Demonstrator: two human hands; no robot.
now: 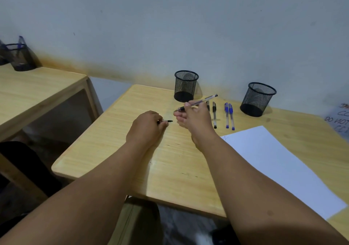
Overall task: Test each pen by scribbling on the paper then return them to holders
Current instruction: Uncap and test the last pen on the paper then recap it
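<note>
My right hand (194, 119) pinches an uncapped black pen (203, 100) above the wooden table (117, 146), its tip pointing left. My left hand (146, 126) holds the black pen cap (167, 121), a short way left of the tip. Two black pens (214, 115) and two blue pens (229, 117) lie side by side on the table behind my right hand. Two black mesh holders stand near the wall: the left holder (186, 86) and the right holder (257, 99), no pens showing in either. A white sheet of paper (279, 163) lies at the right, with a small scribble at its near-left corner.
A second wooden table (37, 87) stands to the left with two more mesh holders (20, 55) containing pens. A handwritten paper sign (340, 118) lies at the far right edge. A gap separates the two tables.
</note>
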